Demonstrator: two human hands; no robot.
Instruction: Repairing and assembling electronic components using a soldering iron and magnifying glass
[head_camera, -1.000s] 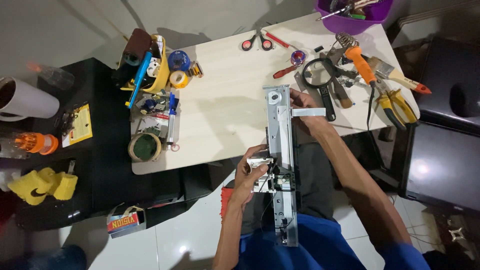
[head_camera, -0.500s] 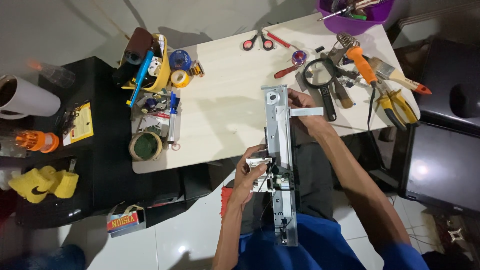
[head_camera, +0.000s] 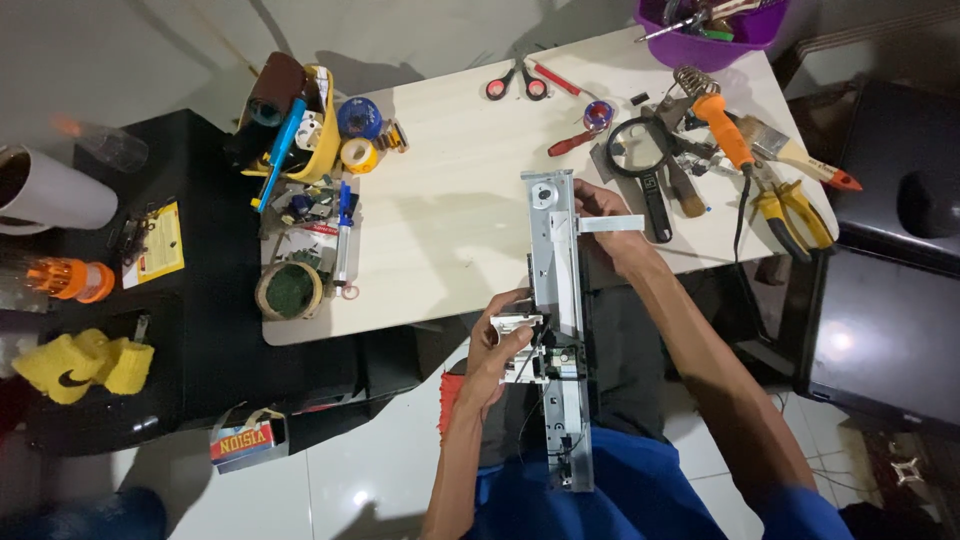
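Note:
A long grey metal frame (head_camera: 556, 260) with a small circuit board and wires near its lower half runs from my lap up onto the pale table (head_camera: 450, 230). My right hand (head_camera: 610, 225) grips the frame's upper right side, beside a white bar sticking out. My left hand (head_camera: 500, 345) pinches a small white part (head_camera: 515, 322) against the frame's left edge at mid length.
Scissors (head_camera: 518, 82), a magnifying glass (head_camera: 640, 165), an orange soldering iron (head_camera: 722, 130), a brush, yellow pliers (head_camera: 790, 215) and a purple bowl (head_camera: 712, 22) lie on the table's right and back. Tape rolls and a yellow holder (head_camera: 300, 120) crowd its left. A black side table (head_camera: 180, 330) stands left.

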